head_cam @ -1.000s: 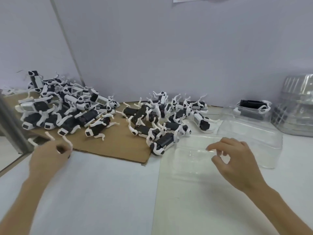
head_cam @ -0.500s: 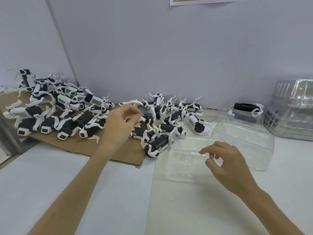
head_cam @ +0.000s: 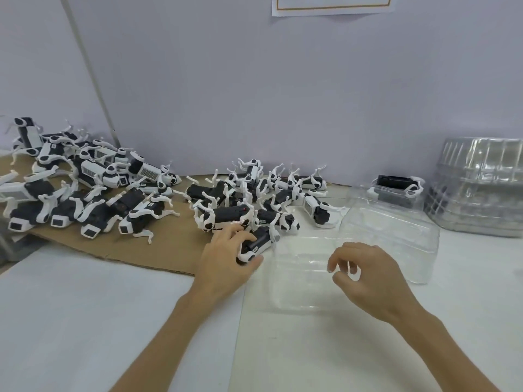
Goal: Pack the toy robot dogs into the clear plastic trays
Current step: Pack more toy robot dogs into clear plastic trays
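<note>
We note the left hand [head_cam: 226,258] gripping 1 toy robot dog [head_cam: 259,244] at the near edge of the middle pile [head_cam: 271,199], just beside the near clear tray [head_cam: 300,295] on the surface. The right hand [head_cam: 370,275] hovers over that tray, its fingers loosely curled and holding nothing.

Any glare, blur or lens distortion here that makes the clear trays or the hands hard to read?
Head view: soft, even light and faint shadows. The near clear tray almost vanishes against the white table, traced only by thin highlights, while the tray stack reflects more brightly. Head view: the wide angle makes the wall seam lean. The left hand on a toy dog and the right hand are slightly soft, not smeared.
</note>
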